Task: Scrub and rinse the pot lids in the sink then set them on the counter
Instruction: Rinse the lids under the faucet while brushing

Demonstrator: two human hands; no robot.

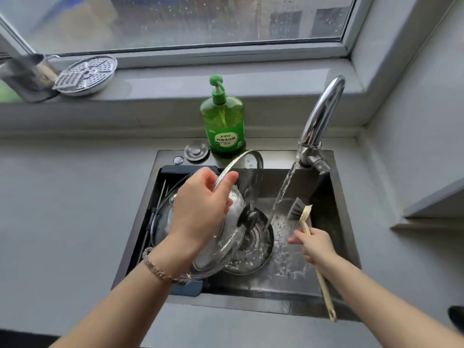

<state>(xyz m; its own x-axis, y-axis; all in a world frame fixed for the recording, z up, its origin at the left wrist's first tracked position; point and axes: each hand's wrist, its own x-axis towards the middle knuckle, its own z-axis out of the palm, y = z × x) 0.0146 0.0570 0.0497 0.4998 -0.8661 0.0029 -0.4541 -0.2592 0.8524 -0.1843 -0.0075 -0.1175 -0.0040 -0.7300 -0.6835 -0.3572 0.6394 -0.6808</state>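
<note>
Two bare forearms reach in from the near edge over a steel sink set into a grey counter. A beaded bracelet circles the left wrist.

On the left side of the basin, the left hand grips a glass lid by its rim, fingers curled over the edge and the thumb tip lying on the metal band. The lid is held up off the basin and tilted steeply. Its black knob faces right, just beyond the hand's knuckles. Under it, a second glass lid seems to lie on a dark blue rack along the sink's left side. A round steel vessel sits in the basin below the knob.

To the right, the right hand is closed round the beige handle of a dish brush, with the index finger stretched out to the left. The dark bristles point up and left, and the handle's tail reaches back over the sink's front edge.

Water runs from the chrome faucet and falls between the knob and the brush head, splashing on the basin floor.

Behind the sink stand a green dish soap bottle and a round steel plug. Farther back, a perforated steamer plate rests on the window sill.
</note>
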